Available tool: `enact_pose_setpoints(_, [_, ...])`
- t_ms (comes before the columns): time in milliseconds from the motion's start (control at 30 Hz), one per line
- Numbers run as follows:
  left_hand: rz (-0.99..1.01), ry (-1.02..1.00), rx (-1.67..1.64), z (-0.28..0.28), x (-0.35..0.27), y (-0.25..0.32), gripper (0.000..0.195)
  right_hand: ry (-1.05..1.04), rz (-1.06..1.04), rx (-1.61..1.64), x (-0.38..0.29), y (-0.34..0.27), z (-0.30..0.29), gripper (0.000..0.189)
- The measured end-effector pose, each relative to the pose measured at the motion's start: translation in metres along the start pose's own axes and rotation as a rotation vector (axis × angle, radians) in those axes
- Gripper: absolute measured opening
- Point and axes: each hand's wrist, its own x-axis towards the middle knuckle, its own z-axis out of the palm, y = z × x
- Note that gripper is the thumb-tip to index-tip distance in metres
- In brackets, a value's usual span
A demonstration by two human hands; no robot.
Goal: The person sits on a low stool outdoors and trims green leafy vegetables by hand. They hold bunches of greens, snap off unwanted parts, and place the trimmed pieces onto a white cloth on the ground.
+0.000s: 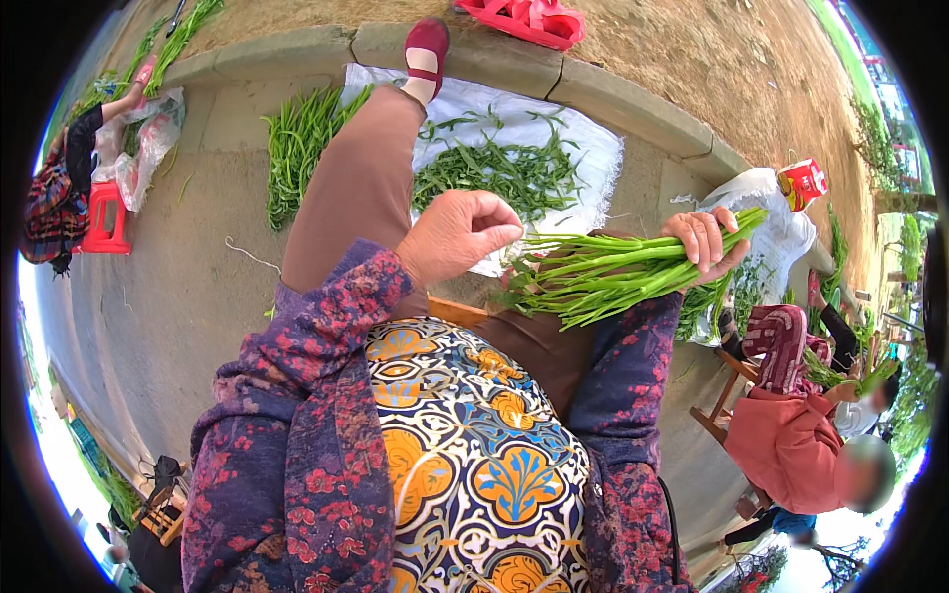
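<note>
A bundle of long green leafy-vegetable stems (615,274) lies across my right thigh, its thin ends towards the left. Wrapped around its thick end is my right hand (700,241). My left hand (460,233) is curled, thumb and index fingertips together, close by the thin stem ends. Nothing clearly shows between those fingertips; whether they touch a stem I cannot tell. Past my hands, a white woven sheet (593,152) on the pavement bears a loose heap of picked green leaves (504,178). Left of my leg is a pile of uncut greens (300,152).
A stone curb (630,111) runs beyond the sheet, with a red bag (526,22) on the dirt. To the right are a white sack (786,230), a red carton (801,184) and a seated person in a coral top (778,445). Another person sits by a red stool (107,219) at left.
</note>
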Motion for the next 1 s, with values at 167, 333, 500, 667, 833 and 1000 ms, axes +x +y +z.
enact_pose_setpoints(167, [0.081, -0.032, 0.012, 0.008, -0.001, -0.005, 0.011, 0.033, -0.016, -0.007, -0.001, -0.001, -0.001, 0.037])
enact_pose_setpoints(333, [0.058, -0.058, 0.084, 0.014, 0.002, -0.014, 0.014, 0.026, -0.013, 0.004, -0.001, -0.001, 0.0, 0.038])
enact_pose_setpoints(500, [0.198, -0.079, 0.137, 0.026, 0.007, -0.024, 0.016, 0.022, -0.003, 0.018, 0.0, 0.002, 0.0, 0.038])
enact_pose_setpoints(667, [0.209, -0.135, 0.251, 0.038, 0.01, -0.023, 0.02, 0.027, 0.018, -0.005, 0.0, 0.001, -0.002, 0.036])
enact_pose_setpoints(833, [0.288, -0.159, 0.344, 0.04, 0.013, -0.03, 0.019, 0.025, 0.045, -0.033, 0.001, 0.001, -0.003, 0.04])
enact_pose_setpoints(1000, [0.131, -0.132, 0.181, 0.044, 0.012, -0.031, 0.015, 0.033, 0.063, -0.047, 0.001, -0.002, -0.003, 0.04])
